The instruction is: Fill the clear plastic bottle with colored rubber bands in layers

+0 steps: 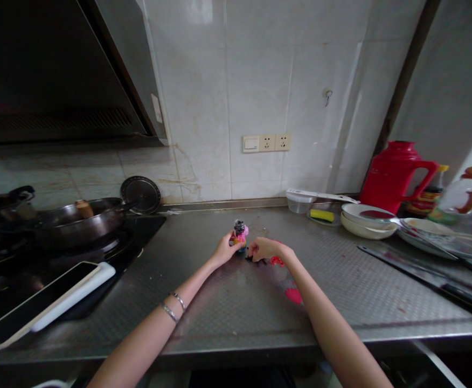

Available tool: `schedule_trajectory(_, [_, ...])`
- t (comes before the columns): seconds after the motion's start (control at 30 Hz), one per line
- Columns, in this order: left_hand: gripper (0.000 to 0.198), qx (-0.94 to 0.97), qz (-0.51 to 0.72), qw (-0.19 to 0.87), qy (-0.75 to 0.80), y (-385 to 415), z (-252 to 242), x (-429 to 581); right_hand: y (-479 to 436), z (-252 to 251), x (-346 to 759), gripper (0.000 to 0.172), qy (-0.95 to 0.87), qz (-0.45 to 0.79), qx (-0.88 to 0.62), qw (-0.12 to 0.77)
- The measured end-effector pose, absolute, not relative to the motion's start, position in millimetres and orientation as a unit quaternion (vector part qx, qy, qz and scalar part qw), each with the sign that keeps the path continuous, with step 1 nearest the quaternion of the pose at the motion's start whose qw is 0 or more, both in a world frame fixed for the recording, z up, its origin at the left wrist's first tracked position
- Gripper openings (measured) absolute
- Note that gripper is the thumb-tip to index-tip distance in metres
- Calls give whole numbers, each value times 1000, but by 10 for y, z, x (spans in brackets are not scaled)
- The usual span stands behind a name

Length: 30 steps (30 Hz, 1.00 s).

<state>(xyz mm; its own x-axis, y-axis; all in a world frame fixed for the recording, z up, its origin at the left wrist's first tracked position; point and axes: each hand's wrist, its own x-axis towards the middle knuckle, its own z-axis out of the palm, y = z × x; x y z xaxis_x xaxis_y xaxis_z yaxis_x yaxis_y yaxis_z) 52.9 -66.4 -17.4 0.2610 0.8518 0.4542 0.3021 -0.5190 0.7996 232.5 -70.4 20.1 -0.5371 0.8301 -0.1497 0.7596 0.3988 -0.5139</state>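
My left hand (223,249) is wrapped round a small colourful object (241,233) standing upright on the counter. The object has a dark top and pink, yellow and blue parts; its exact kind is too small to tell. Just to the right, my right hand (265,248) has its fingers bent together, low over small dark bits (252,259) on the metal surface. What those fingers pinch, if anything, is hidden. Red bits (277,261) lie beside this hand, and a pink-red flat piece (293,295) is partly covered by my right forearm.
On the left are a hob with a pan (86,215) and a phone on a white power bank (74,296). To the right stand stacked bowls (367,229), a knife (409,269), a yellow sponge (322,216) and a red thermos jug (393,175). A tiled wall closes the back.
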Motion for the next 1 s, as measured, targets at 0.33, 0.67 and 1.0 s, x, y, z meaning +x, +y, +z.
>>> schedule_trajectory(0.33, [37, 740, 462, 294, 391, -647, -194, 527, -719, 230, 2325, 24, -835, 265, -475, 81])
schedule_trajectory(0.67, [38, 731, 467, 302, 395, -644, -192, 520, -695, 388, 2464, 22, -815, 288, -450, 226])
schedule_trajectory(1.0, [35, 744, 461, 299, 379, -660, -172, 518, -760, 1011, 2360, 18, -815, 238, -396, 349])
